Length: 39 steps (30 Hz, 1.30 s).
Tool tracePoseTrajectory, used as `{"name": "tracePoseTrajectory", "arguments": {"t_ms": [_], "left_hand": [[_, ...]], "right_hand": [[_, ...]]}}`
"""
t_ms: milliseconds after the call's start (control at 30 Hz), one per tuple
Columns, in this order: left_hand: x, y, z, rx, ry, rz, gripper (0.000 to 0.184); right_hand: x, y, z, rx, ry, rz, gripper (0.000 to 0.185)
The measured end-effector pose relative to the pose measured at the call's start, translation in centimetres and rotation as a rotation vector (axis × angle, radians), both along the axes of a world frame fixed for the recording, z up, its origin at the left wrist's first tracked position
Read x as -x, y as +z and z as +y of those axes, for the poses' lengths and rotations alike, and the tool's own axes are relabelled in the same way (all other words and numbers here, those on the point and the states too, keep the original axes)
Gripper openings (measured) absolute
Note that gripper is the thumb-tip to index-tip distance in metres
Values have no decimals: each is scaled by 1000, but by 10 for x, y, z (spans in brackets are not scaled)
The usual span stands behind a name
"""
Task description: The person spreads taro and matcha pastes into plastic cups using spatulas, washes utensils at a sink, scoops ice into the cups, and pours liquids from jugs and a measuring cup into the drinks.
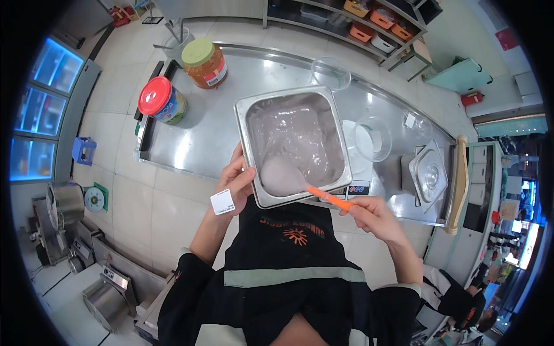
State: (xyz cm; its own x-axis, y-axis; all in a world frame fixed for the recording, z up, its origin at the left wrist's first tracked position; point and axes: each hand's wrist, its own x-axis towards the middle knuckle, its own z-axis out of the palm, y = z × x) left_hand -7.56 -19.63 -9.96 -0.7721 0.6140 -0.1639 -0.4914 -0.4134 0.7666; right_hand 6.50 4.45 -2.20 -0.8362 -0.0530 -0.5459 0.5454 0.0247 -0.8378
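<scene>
A square steel pan (244, 138) is tilted toward me above the metal table, with glossy grey-purple paste (297, 130) inside. My left hand (235, 177) grips the pan's near left side, thumb over the rim. By that wrist is a white square label (222, 202) with small print. In my right hand (374, 217) is the orange handle of a spatula (330, 198). Its rounded head, coated in paste, lies in the near left corner of the pan, and its handle crosses the near rim. The right fingers are wrapped around the handle's end.
On the table (196, 144) stand a red-lidded tub (161, 101), a green-lidded jar (205, 64), clear plastic cups (375, 138), a digital scale (359, 189) partly behind the pan, and a lidded steel container (428, 176). Another person (456, 300) is at lower right.
</scene>
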Motion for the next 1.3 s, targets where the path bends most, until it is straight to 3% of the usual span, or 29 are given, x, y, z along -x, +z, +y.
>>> {"name": "tracePoseTrajectory", "arguments": {"t_ms": [67,167,267,533,767,900,1000,1067,1167,1300], "left_hand": [[0,16,9,-19,23,28,19],[-2,26,27,-62,67,84,19],[-4,42,48,-105,84,106,19],[-1,45,65,-73,122,220,17],[5,43,52,-59,185,168,18],[8,29,34,-81,191,130,10],[10,10,16,-76,209,104,35],[11,-3,5,-52,199,90,33],[12,-26,-8,26,213,63,36],[19,-56,-17,77,237,28,42]], "right_hand": [[-7,3,10,177,-81,-46,21],[-13,13,18,170,-160,84,21],[-18,34,33,29,-269,268,23],[-37,75,72,-53,-421,462,23],[-66,60,97,-79,-566,454,22],[-65,7,89,-464,-571,408,16],[-58,-21,69,-912,-478,512,11],[-57,-28,62,-1210,-426,631,11],[-57,-41,63,-1460,-291,694,15],[-60,-48,69,-1549,-275,762,18]]}}
